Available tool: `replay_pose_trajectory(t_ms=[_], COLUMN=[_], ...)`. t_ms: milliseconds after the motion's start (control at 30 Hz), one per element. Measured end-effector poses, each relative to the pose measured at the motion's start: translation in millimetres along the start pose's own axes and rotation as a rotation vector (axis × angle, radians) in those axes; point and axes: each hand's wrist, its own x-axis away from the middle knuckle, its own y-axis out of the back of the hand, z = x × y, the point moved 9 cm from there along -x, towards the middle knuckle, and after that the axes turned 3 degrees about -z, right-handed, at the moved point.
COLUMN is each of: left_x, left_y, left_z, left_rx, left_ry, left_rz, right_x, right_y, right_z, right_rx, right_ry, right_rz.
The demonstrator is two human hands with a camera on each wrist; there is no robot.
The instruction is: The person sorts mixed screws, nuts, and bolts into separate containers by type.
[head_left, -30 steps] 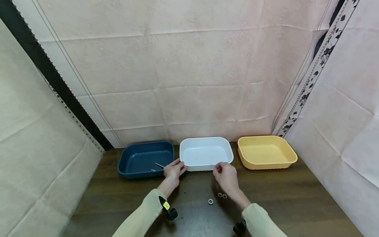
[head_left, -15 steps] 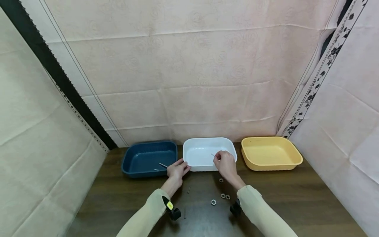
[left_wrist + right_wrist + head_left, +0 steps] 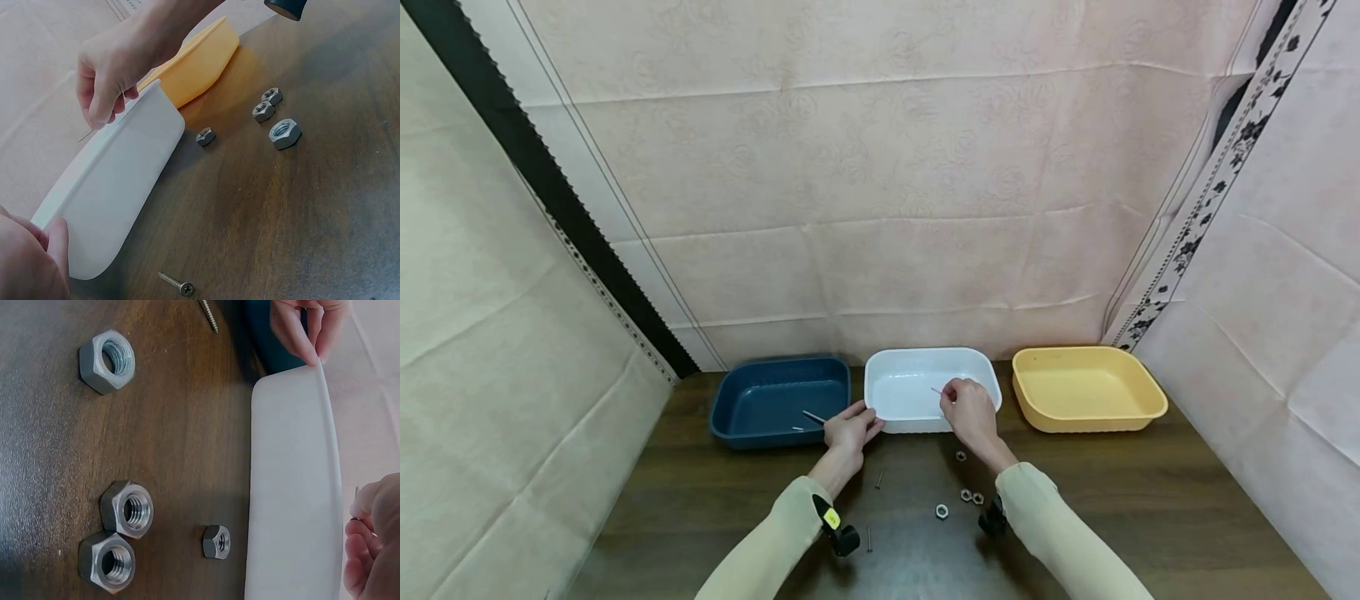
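Note:
Over the white tray (image 3: 910, 379), my right hand (image 3: 972, 410) pinches a thin screw (image 3: 85, 135) between thumb and fingers, its threaded end sticking out. My left hand (image 3: 846, 432) holds the tray's front left corner, the thumb (image 3: 59, 244) against the outer wall. One small nut (image 3: 217, 542) lies just in front of the tray. Two touching nuts (image 3: 127, 509) and a larger nut (image 3: 107, 362) lie nearer the person. Two screws lie on the table to the left: one screw (image 3: 880, 479) near the tray, another screw (image 3: 869, 539) closer in.
To the left stands a blue tray (image 3: 752, 387) with a larger metal piece (image 3: 812, 417) and a thin one in it, partly behind the left hand. A yellow tray (image 3: 1082, 383) stands at right. Cloth walls (image 3: 865, 167) enclose the brown table (image 3: 1120, 500) at the back and sides.
My right hand has moved from the white tray's front rim to over its inside, with the screw now showing. The small nut has come into view. My left hand stays at the corner.

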Motion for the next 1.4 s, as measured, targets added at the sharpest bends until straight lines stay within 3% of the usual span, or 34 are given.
replay_pose_trajectory(t_ms=[200,500,700,967,1233,1400], left_x=[-0.2,-0.9,-2.0,-2.5,-2.3,-1.7], left_y=[0.4,0.6,0.8,0.4,-1.2,-1.2], left_z=[2.5,1.4,-1.3,0.6,0.7,0.3], left_rx=[-0.010,-0.002,-0.005,0.002,0.017,0.030], left_ry=[0.012,0.005,-0.004,0.001,0.006,0.004], left_rz=[-0.007,-0.008,-0.010,0.003,0.021,0.017], right_x=[5.1,17.1,30.2,56.2,74.1,81.3], right_y=[2.8,8.4,1.3,-30.2,-58.5,-70.5], right_z=[3.1,25.5,42.6,53.5,55.1,57.9], right_rx=[-0.029,-0.389,-0.567,-0.642,-0.631,-0.601], right_ry=[0.042,0.138,0.191,0.241,0.206,0.194], right_rz=[-0.029,0.032,0.159,0.385,0.500,0.526])
